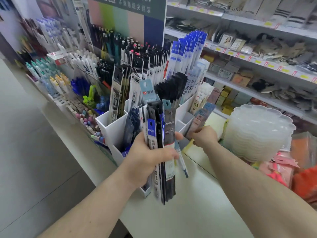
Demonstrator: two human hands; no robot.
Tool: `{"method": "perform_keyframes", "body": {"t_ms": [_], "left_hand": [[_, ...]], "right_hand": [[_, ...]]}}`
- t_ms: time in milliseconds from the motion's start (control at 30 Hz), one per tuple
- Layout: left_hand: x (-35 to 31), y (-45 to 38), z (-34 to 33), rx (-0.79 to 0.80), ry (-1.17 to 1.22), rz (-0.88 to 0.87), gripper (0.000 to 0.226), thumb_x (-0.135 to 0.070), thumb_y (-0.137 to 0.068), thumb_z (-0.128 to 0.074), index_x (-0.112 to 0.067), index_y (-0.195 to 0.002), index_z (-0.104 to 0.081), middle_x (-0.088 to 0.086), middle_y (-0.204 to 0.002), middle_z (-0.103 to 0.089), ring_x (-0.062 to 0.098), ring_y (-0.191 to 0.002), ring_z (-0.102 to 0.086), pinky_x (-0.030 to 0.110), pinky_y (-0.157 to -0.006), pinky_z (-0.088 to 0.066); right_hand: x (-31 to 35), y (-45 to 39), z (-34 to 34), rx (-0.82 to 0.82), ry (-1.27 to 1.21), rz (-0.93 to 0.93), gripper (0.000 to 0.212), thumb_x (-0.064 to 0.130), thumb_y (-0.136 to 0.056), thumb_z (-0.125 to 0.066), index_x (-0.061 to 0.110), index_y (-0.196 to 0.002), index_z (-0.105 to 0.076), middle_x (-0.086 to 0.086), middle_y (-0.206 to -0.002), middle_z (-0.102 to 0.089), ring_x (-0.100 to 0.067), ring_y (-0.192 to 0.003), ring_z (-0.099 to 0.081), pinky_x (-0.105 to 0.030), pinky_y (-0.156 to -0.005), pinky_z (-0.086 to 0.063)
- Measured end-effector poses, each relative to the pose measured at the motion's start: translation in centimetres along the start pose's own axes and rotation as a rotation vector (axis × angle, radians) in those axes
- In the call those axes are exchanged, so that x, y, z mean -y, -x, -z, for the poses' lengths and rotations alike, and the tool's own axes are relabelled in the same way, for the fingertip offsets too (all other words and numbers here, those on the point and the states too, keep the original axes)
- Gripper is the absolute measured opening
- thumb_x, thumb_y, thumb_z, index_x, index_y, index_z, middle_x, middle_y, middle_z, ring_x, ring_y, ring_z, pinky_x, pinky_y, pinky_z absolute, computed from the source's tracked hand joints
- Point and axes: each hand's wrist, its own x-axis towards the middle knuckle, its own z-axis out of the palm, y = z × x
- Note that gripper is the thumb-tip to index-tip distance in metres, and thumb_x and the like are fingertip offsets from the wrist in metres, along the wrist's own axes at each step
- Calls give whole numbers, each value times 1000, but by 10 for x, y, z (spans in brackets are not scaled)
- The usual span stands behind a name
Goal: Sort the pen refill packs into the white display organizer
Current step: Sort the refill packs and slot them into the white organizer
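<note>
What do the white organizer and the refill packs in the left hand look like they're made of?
White display organizer: looks like rigid plastic or acrylic sheet, smooth and slightly glossy, with thin flat walls and crisp edges. Refill packs gripped by the left hand: apparently thin clear plastic sleeves with printed header cards; they catch glare, and refills show through.

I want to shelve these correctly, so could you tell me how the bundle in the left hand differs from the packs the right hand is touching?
The bundle is mostly black and dark blue; the packs by the right hand are pale blue and pinkish. The left hand grips the bundle clear of the organizer; the pale packs lean inside its compartment. Both are long, narrow hanging packs.
</note>
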Motion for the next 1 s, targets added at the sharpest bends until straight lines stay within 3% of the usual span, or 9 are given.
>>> {"method": "perform_keyframes", "body": {"t_ms": [100,167,300,400,500,600,767,867,1000], "left_hand": [[-2,0,0,116,67,48,50,-23,-47,-73,-4,-94,-71,-1,-73,-71,11,-63,-63,20,-58,-50],[1,-1,0,192,100,58,42,-20,-49,-70,-5,-89,-73,-1,-75,-72,11,-63,-63,21,-59,-50],[10,-8,-2,346,178,107,35,-17,-57,-68,-20,-91,-77,3,-85,-74,16,-63,-64,28,-65,-51],[13,-11,-7,398,229,159,35,-14,-58,-69,-14,-93,-74,10,-71,-69,20,-61,-64,28,-62,-52],[11,-10,-12,435,227,189,33,-14,-59,-70,-8,-91,-71,14,-67,-65,22,-61,-64,28,-58,-52],[10,-7,-15,484,267,227,33,-11,-59,-69,-6,-92,-69,14,-67,-66,23,-59,-64,29,-55,-52],[7,-1,-17,485,278,230,28,-16,-56,-67,-22,-82,-75,10,-64,-65,20,-57,-59,28,-57,-49],[7,2,-14,497,290,238,29,-16,-57,-67,-22,-84,-75,9,-66,-65,20,-57,-58,29,-58,-48],[11,1,-8,465,342,279,34,-15,-54,-68,-22,-88,-75,14,-83,-63,19,-58,-61,31,-60,-48]], "right_hand": [[8,17,13,-162,-88,-22,15,29,-78,-69,17,-71,-66,-3,-67,-64,-28,-70,-61,-29,-55,-42],[18,44,27,-213,-361,51,19,26,-81,-70,18,-66,-63,1,-62,-57,-24,-65,-52,-30,-56,-38],[34,118,59,300,-700,271,27,34,-94,-66,8,-91,-74,-6,-77,-63,-17,-65,-52,-31,-59,-41],[35,152,69,558,-683,377,43,43,-94,-54,8,-110,-72,-16,-103,-72,-31,-88,-63,-51,-84,-51],[31,164,73,519,-735,398,43,36,-89,-63,3,-114,-70,-26,-111,-69,-35,-92,-63,-60,-90,-47],[25,167,76,487,-826,390,41,23,-84,-68,-6,-112,-67,-32,-110,-66,-35,-92,-62,-53,-89,-48],[21,169,78,418,-895,310,18,16,-81,-64,11,-93,-76,-10,-83,-68,-16,-71,-55,-35,-74,-41],[24,170,77,359,-917,249,20,20,-77,-63,16,-88,-80,-11,-84,-64,-29,-82,-45,-42,-79,-33],[28,173,80,258,-929,234,17,14,-85,-62,15,-84,-79,-10,-84,-72,-33,-89,-56,-45,-83,-36]]}}
